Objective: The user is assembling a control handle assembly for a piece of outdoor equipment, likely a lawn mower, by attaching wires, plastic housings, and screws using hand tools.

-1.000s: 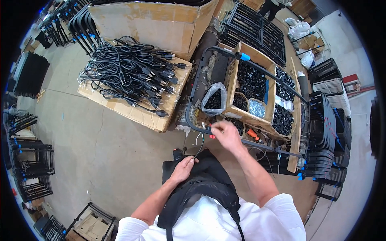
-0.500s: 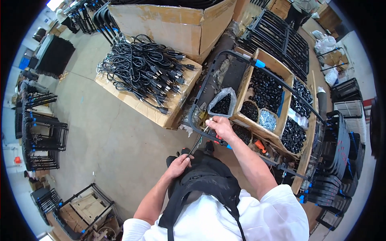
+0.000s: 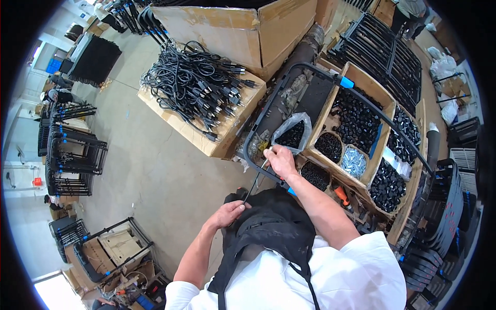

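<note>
A thin dark rod slants between my two hands, its kind too small to tell. My left hand pinches its lower end in front of my black apron. Around its upper end are closed the fingers of my right hand, right at the near corner of a black tubular frame. Blue pieces sit on this frame, which lies across the parts bins. Just beyond my right hand, a clear plastic bag holds small black parts. Whether the rod touches the frame is hidden by my fingers.
A wooden divided box holds black caps and silver bolts. Below it lies an orange-handled tool. Black power cords pile on a carton ahead. Stacked black frames stand left; more frames stand right.
The view has turned slightly, so the surroundings sit farther right in the picture. Both hands keep their hold on the rod, with little visible movement.
</note>
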The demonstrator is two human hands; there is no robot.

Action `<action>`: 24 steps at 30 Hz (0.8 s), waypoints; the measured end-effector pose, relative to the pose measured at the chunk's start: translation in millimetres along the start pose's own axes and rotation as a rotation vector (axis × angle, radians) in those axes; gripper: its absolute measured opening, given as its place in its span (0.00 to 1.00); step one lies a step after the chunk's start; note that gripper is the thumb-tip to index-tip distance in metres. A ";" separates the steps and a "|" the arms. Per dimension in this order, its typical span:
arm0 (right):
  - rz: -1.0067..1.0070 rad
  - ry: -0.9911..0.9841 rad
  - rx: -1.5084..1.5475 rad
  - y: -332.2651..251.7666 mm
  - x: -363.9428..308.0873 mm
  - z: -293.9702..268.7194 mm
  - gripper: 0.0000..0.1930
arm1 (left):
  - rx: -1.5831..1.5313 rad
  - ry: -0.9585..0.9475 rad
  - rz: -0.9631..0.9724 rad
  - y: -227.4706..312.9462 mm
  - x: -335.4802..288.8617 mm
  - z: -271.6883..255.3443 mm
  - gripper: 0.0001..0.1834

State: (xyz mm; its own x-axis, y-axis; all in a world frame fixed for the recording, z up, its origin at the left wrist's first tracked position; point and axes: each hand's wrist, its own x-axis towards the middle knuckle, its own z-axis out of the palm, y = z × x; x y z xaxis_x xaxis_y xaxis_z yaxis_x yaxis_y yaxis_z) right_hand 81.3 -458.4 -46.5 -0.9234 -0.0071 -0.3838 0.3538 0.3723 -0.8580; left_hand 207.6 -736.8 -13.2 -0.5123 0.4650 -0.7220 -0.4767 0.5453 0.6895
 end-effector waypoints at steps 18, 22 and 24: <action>-0.082 0.661 0.203 -37.1 42.1 -39.3 0.18 | -0.361 -0.033 0.218 -7.1 58.5 -27.8 0.14; -0.107 0.613 0.250 -60.6 53.9 -56.7 0.15 | -0.513 0.045 0.357 8.2 76.9 -18.1 0.14; -0.139 0.516 0.174 -62.1 53.8 -68.3 0.16 | -0.558 0.026 0.333 16.3 86.8 -10.8 0.15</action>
State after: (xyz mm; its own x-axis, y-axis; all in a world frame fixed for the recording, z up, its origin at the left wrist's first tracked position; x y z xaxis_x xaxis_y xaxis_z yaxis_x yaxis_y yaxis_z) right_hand -0.5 -418.5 9.4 -0.9006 0.4263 -0.0843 0.2029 0.2409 -0.9491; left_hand 147.6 -695.0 -64.0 -0.7103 0.5260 -0.4678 -0.5857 -0.0728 0.8073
